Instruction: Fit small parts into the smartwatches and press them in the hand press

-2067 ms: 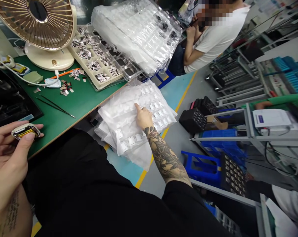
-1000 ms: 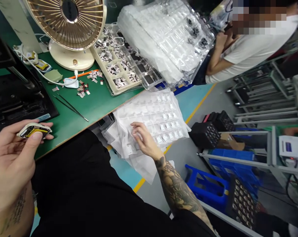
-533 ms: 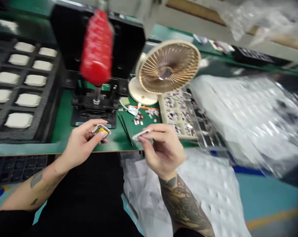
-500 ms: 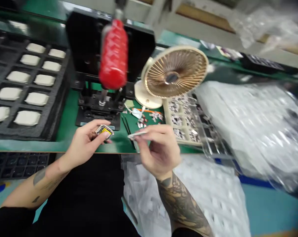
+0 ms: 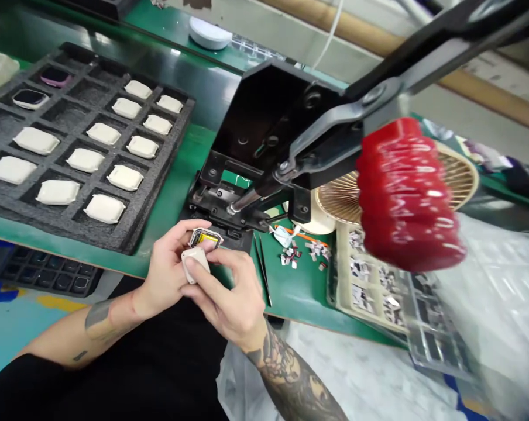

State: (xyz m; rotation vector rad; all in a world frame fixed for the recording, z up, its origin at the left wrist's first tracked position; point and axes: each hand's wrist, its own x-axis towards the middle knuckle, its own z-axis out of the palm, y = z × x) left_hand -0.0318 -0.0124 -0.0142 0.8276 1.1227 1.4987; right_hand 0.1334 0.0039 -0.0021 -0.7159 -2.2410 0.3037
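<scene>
Green-topped workbench (image 5: 181, 169) under inspection, viewed from the operator's position; a black foam tray (image 5: 177, 114) occupies the left side, its cells holding cream-white moulded pieces (image 5: 102, 133) and, at the far left, a dark-faced rounded-square unit (image 5: 30, 99). Centre right stands a black hand press (image 5: 273, 123) with a steel lever (image 5: 335, 114) and a red ribbed grip (image 5: 405, 193), the grip blurred and nearest the camera; behind it sits a tan fan grille (image 5: 339, 204). A beige compartment tray (image 5: 347, 292) and a clear plastic tray (image 5: 431, 333) lie to the right, while fine black tweezers (image 5: 263, 275) and small scattered metal-and-red parts (image 5: 291, 257) lie on the green surface between the press and trays. Both hands work just in front of the press base; the left hand (image 5: 168, 275) curls its fingers around a rectangular metal-framed module with a yellow-and-black interior (image 5: 205, 238), its long axis roughly level across the view; the right hand (image 5: 229, 304) pinches a small white piece (image 5: 194, 263) between thumb and fingers, tilted, directly below the module and nearly touching it; no brand or writing is legible.
</scene>
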